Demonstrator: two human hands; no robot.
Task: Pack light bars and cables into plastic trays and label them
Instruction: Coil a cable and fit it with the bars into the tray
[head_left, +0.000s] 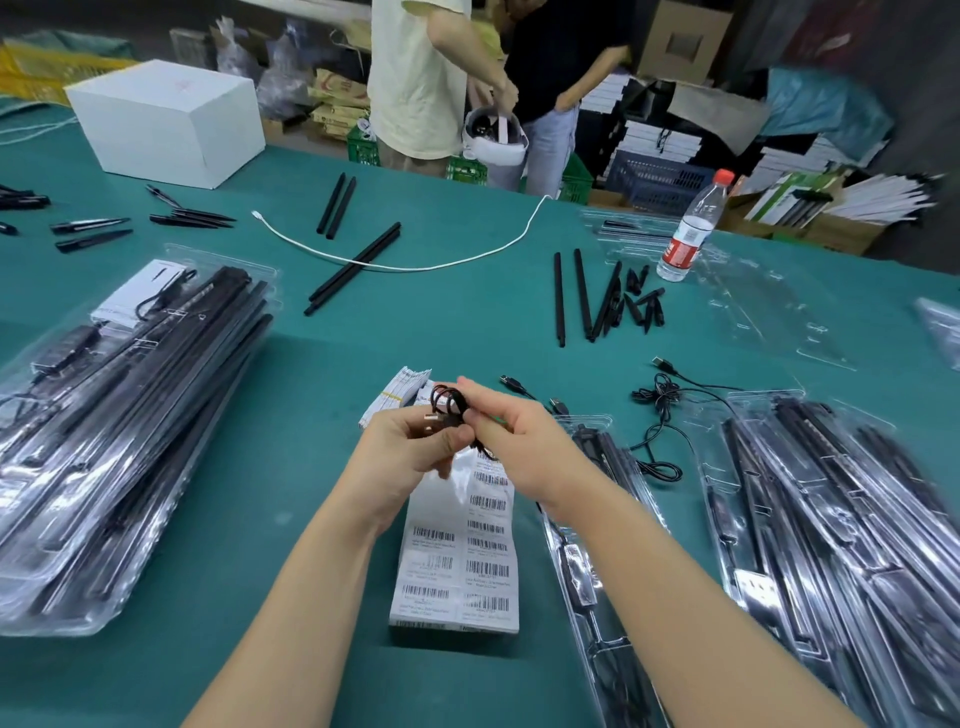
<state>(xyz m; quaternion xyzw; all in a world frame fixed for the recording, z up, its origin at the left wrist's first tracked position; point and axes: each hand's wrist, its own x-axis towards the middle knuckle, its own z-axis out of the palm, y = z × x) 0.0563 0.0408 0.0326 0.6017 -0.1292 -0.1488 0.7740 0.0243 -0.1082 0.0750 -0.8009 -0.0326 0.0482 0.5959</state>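
Black cable (448, 402), coiled, is pinched in our left hand (410, 447) and right hand (511, 441); we judge it next goes into the open tray (597, 545) alongside.

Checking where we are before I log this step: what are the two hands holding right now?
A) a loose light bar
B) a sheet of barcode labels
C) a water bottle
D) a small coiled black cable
D: the left hand and right hand pinch a small coiled black cable between them, above the barcode label sheets lying on the green table.
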